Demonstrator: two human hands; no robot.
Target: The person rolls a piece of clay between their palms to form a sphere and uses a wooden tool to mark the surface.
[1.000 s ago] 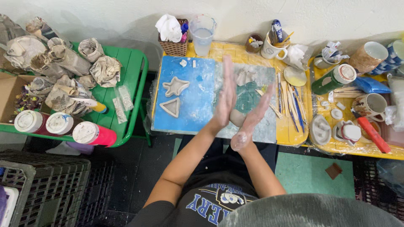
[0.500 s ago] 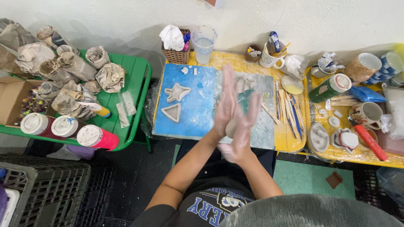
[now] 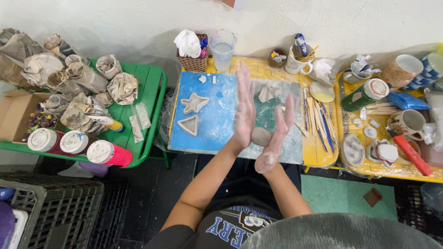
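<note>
At centre frame, a grey clay ball (image 3: 261, 136) sits pressed between the flat palms of the left hand (image 3: 243, 107) and right hand (image 3: 277, 133), fingers extended rather than curled, above the blue mat (image 3: 207, 121) on the yellow counter (image 3: 318, 157).

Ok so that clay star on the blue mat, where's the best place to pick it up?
Judging by its shape, the clay star lies flat on the blue mat with thin raised walls and slender points. Come from above and slide fingers under its wide middle, not the tips, which would probably bend.
</note>
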